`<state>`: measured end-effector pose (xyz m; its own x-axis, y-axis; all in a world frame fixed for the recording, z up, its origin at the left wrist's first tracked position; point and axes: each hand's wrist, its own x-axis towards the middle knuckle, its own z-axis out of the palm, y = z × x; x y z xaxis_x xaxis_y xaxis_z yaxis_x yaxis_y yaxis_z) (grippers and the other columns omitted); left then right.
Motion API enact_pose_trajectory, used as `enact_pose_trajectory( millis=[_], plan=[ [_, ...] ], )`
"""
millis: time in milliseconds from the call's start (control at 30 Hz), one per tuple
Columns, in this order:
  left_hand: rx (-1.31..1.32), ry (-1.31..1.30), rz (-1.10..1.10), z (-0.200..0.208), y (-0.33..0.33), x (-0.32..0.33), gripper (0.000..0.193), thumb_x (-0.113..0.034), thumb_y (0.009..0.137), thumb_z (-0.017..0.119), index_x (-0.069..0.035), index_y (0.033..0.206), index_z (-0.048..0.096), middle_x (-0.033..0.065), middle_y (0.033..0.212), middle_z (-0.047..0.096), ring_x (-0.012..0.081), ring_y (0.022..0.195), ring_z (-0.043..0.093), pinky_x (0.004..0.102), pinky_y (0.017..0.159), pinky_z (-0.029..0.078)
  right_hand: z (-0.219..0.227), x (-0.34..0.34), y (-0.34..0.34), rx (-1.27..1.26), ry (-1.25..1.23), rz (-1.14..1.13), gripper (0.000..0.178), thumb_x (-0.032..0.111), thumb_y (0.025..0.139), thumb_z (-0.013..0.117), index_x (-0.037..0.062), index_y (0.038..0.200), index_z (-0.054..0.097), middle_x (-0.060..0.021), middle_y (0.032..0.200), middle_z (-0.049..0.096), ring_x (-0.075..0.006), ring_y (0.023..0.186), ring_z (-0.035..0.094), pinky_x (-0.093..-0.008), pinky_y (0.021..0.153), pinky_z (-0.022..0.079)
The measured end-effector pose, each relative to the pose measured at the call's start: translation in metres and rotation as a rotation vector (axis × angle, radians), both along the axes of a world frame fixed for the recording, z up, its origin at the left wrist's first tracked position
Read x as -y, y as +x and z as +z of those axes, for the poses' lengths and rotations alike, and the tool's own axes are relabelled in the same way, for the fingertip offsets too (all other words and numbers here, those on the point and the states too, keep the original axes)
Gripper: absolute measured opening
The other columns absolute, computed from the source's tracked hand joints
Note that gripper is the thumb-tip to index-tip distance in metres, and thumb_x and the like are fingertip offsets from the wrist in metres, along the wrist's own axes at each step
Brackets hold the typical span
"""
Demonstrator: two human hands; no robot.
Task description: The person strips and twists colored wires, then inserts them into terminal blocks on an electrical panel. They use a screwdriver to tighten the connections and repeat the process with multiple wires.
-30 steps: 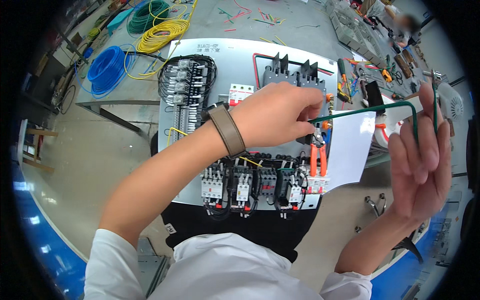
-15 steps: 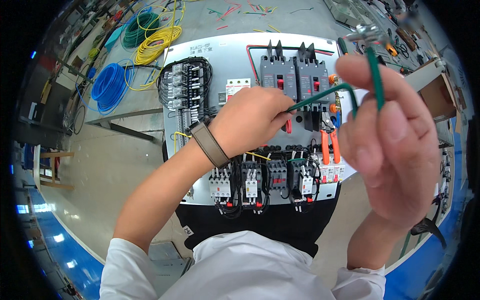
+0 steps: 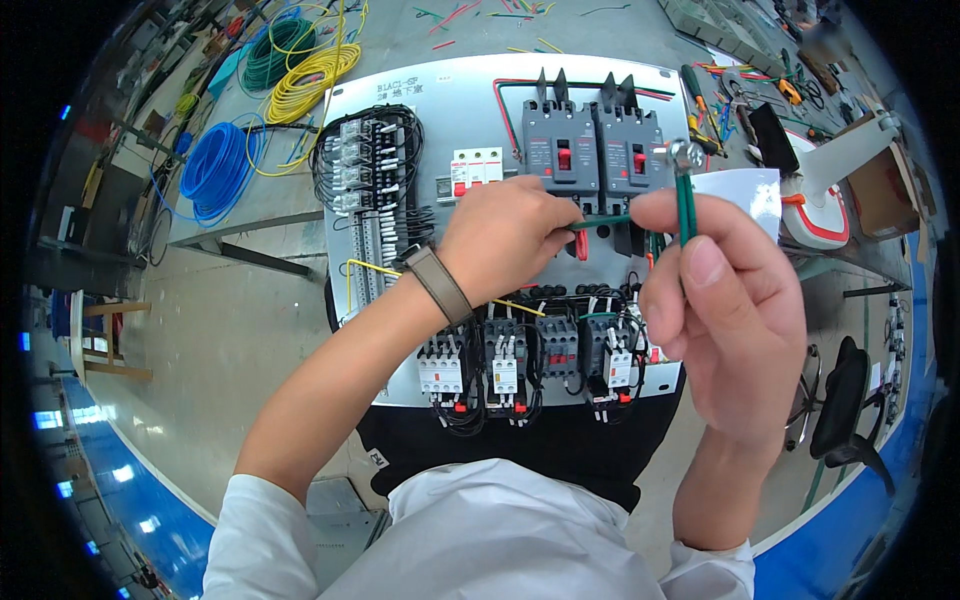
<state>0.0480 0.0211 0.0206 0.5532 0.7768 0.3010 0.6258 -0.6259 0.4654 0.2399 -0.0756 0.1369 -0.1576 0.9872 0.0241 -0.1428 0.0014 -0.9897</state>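
My left hand [image 3: 510, 232] is closed over the middle of the mounting panel, its thumb and fingers pinching one end of a green wire [image 3: 604, 222]. The wire runs across to my right hand [image 3: 738, 300], which grips it with curled fingers at the right. Out of that grip a green length stands up, topped by a shiny metal bolt-like end [image 3: 686, 154]. Just behind the wire sit two dark grey circuit breakers [image 3: 560, 142] with red levers. A white three-pole breaker [image 3: 476, 170] is beyond my left hand, which partly hides the panel's middle.
Relays and black wiring [image 3: 368, 160] fill the panel's left side. Contactors [image 3: 555, 345] line its near edge. Blue [image 3: 218, 165], yellow [image 3: 315, 85] and green [image 3: 278, 55] wire coils lie on the bench at left. Hand tools [image 3: 700, 105] lie at right, near a white paper [image 3: 745, 190].
My right hand has moved left and away from the camera, bringing the metal end closer to the breakers. The wire between my hands is now straighter. My left hand has barely moved.
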Motion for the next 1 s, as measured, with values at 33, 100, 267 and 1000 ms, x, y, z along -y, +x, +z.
enact_pose_trajectory(
  millis=[33, 100, 267, 1000],
  plan=[
    [0.011, -0.012, 0.005, -0.001, 0.001, 0.002, 0.014, -0.017, 0.089, 0.071, -0.013, 0.099, 0.08, 0.0099, 0.087, 0.073, 0.033, 0.088, 0.072, 0.0478, 0.073, 0.057, -0.004, 0.001, -0.001, 0.011, -0.008, -0.011, 0.04, 0.021, 0.113, 0.054, -0.0095, 0.137, 0.06, -0.0028, 0.075, 0.063, -0.0051, 0.061, 0.049, -0.02, 0.056, 0.039],
    [0.032, -0.075, 0.008, -0.005, -0.003, 0.004, 0.019, -0.016, 0.089, 0.072, -0.014, 0.105, 0.081, 0.0089, 0.094, 0.075, 0.0312, 0.096, 0.072, 0.0462, 0.077, 0.059, -0.02, -0.001, 0.002, -0.023, -0.032, -0.026, 0.034, 0.02, 0.111, 0.058, -0.0053, 0.133, 0.065, -0.0037, 0.079, 0.067, -0.0057, 0.066, 0.055, -0.0201, 0.059, 0.043],
    [0.338, -0.167, 0.051, -0.013, -0.023, 0.012, 0.022, -0.008, 0.092, 0.072, -0.004, 0.114, 0.077, 0.0125, 0.1, 0.076, 0.0265, 0.087, 0.073, 0.0364, 0.075, 0.058, -0.071, -0.009, 0.003, 0.013, -0.241, -0.062, 0.027, 0.022, 0.112, 0.058, -0.0007, 0.118, 0.072, -0.0028, 0.082, 0.07, -0.0016, 0.057, 0.046, -0.0184, 0.051, 0.034],
    [0.284, -0.597, 0.18, -0.024, -0.021, 0.037, 0.025, -0.024, 0.093, 0.073, -0.002, 0.103, 0.078, 0.0152, 0.079, 0.076, 0.031, 0.071, 0.075, 0.0409, 0.066, 0.056, -0.147, -0.04, -0.039, 0.228, -0.252, -0.401, 0.021, 0.011, 0.108, 0.063, -0.006, 0.12, 0.063, -0.012, 0.094, 0.077, -0.0066, 0.061, 0.06, -0.0235, 0.053, 0.046]
  ],
)
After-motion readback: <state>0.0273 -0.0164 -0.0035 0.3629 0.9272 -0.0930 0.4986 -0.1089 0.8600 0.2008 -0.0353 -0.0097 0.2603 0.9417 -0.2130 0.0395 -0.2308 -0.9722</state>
